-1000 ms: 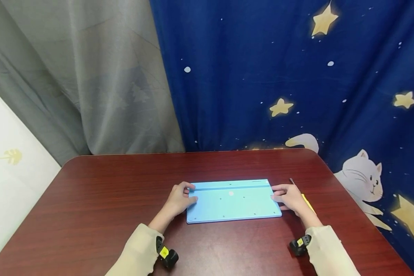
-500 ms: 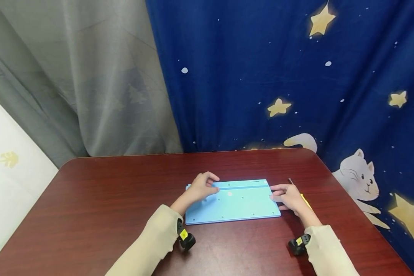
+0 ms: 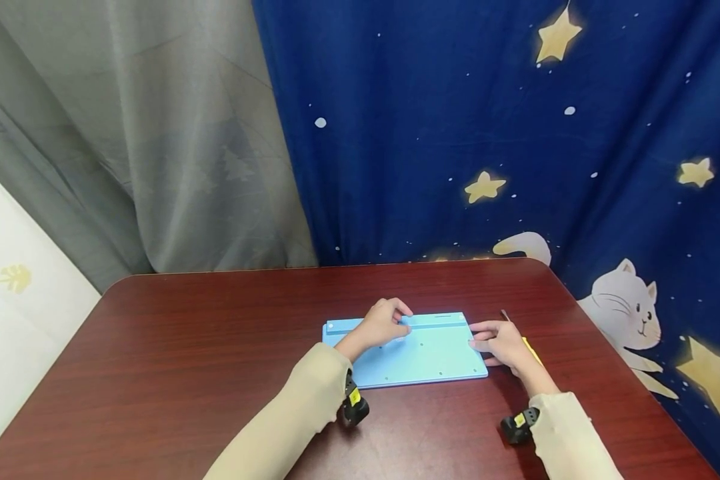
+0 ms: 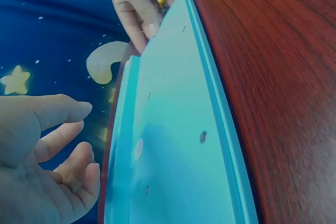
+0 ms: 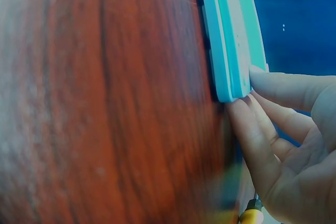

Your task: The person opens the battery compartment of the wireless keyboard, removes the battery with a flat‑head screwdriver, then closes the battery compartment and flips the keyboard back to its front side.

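Note:
A light blue keyboard (image 3: 423, 363) lies face down on the table, its back dotted with small screws. My right hand (image 3: 501, 343) grips its right end. The right wrist view shows the thumb (image 5: 283, 87) on the keyboard's back and the other fingers at its edge and underneath. Over the middle of the far strip hovers my left hand (image 3: 381, 325), fingers loosely bent and nothing between them. In the left wrist view that hand (image 4: 44, 156) appears beside the keyboard's long far edge, with a gap between thumb and fingers.
A screwdriver (image 3: 534, 351) with a yellow handle lies just right of my right hand, partly covered by it. The dark red wooden table (image 3: 186, 353) ends at a curtain (image 3: 396, 167) behind. A white wall (image 3: 24, 333) stands at the left.
My left hand has let go of the keyboard's left end and moved right above its back, towards the middle. My right hand has stayed at the right end.

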